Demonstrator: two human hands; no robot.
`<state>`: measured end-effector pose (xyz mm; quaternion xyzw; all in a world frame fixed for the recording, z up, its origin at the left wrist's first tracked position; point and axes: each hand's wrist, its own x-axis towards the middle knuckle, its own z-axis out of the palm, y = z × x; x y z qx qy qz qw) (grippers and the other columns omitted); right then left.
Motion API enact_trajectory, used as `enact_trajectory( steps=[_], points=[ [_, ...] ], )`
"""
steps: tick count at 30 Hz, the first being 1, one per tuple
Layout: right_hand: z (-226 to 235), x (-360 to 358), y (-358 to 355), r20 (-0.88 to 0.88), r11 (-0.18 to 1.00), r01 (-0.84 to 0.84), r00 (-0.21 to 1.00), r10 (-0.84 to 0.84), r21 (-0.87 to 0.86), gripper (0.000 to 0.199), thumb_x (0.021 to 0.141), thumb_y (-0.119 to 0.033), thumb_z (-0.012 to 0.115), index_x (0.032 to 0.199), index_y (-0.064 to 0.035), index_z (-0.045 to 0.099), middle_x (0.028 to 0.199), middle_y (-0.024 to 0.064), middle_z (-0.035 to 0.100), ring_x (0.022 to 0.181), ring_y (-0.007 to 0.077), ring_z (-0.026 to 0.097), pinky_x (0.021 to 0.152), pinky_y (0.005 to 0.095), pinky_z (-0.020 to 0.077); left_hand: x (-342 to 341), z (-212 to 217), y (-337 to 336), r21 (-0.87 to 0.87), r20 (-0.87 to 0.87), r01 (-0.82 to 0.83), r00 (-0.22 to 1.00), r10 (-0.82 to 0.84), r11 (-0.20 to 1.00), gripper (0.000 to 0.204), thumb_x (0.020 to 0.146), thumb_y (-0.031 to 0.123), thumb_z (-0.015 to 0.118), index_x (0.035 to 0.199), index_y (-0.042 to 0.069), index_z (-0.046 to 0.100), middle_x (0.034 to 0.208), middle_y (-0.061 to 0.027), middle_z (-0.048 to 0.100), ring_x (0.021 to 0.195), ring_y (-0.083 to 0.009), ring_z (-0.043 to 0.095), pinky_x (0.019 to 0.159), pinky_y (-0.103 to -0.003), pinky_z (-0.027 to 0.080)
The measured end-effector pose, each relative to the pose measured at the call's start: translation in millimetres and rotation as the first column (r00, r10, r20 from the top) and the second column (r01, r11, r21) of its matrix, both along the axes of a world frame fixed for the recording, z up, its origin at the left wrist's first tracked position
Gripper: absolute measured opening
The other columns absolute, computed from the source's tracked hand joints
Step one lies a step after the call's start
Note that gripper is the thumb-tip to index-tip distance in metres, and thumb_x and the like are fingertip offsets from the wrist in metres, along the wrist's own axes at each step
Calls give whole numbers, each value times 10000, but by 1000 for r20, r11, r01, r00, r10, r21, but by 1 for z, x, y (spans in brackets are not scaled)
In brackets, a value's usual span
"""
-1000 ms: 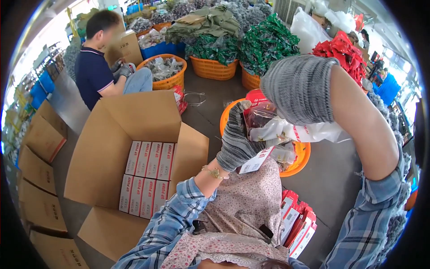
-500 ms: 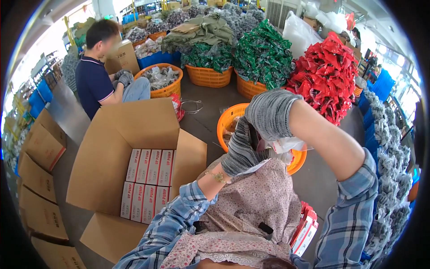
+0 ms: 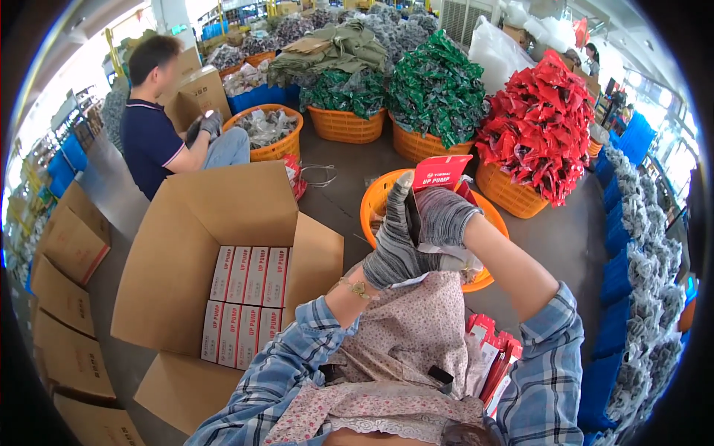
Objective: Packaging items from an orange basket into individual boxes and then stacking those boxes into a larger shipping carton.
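Observation:
Both my hands wear grey striped knit gloves and meet above my lap, in front of an orange basket [image 3: 497, 279]. A small carton with a raised red flap [image 3: 440, 171] is between them, its body mostly covered by the gloves. My left hand [image 3: 398, 249] closes round its near left side, thumb up along the edge. Curled at the carton's opening is my right hand [image 3: 448, 215], its fingertips hidden. Whitish plastic [image 3: 457, 258] shows below the hands. Several red-and-white flat cartons [image 3: 494, 357] lie beside my right thigh.
A large open cardboard box [image 3: 160, 297] at left holds rows of white-and-red cartons [image 3: 243, 297]. Beyond stand baskets heaped with green packets [image 3: 437, 89] and red packets [image 3: 537, 126]. Blue bins [image 3: 613, 312] of grey packets line the right. A co-worker [image 3: 152, 119] sits far left.
My right hand has come down and turned toward the carton, its forearm lower. The carton's red flap now shows upright above my hands. My left thumb has lifted. The co-worker has shifted slightly left.

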<state>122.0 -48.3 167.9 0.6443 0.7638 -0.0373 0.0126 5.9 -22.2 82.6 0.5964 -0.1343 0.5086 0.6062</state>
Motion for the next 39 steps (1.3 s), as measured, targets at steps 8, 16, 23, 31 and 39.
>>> enact_trajectory(
  steps=[8, 16, 23, 31, 39],
  points=[
    [-13, -12, -2, -161, 995, 66, 984, -77, -71, 199, 715, -182, 638, 847, -36, 668, 857, 185, 657, 848, 318, 633, 765, 394, 502, -4, 3, -3, 366, -110, -476, 831, 545, 799, 1203, 553, 174, 899, 1451, 151, 99, 1341, -135, 405, 1180, -263, 477, 1019, -417, 373],
    [17, -34, -64, -700, 520, 522, 674, 234, 676, 328, 872, -291, 613, 1067, -27, 610, 1008, 106, 641, 849, 208, 626, 808, 349, 497, -23, 14, 13, -74, -41, -333, 943, 331, 940, 750, 774, 157, 732, 1383, 50, 308, 1232, -150, 498, 1092, -279, 537, 964, -371, 424],
    [-46, -38, -48, -846, 831, 555, -458, 274, -31, 478, 845, -310, 645, 1225, -49, 521, 1161, 48, 572, 1068, 153, 531, 944, 340, 420, -23, 3, 7, 281, 3, -603, 778, 628, 746, 761, 766, 94, 727, 1388, 58, 290, 1309, -121, 434, 1163, -230, 484, 977, -366, 417],
    [-48, -45, -45, -916, 861, 490, -269, 297, 136, 535, 869, -155, 630, 1340, -45, 399, 1228, 86, 527, 1115, 198, 516, 976, 345, 411, -23, -6, -2, 54, -199, -476, 856, 477, 878, 630, 769, 105, 717, 1322, 48, 419, 1383, -137, 372, 1234, -270, 434, 1014, -375, 377],
    [-55, -35, -32, -937, 850, 514, -225, 267, 118, 616, 821, -58, 669, 1356, -35, 365, 1220, 85, 533, 1115, 188, 515, 975, 340, 410, -26, -3, 10, 61, -237, -426, 873, 427, 903, 528, 791, -10, 649, 1284, 68, 479, 1323, -137, 439, 1220, -298, 449, 1008, -368, 381]
  ],
)
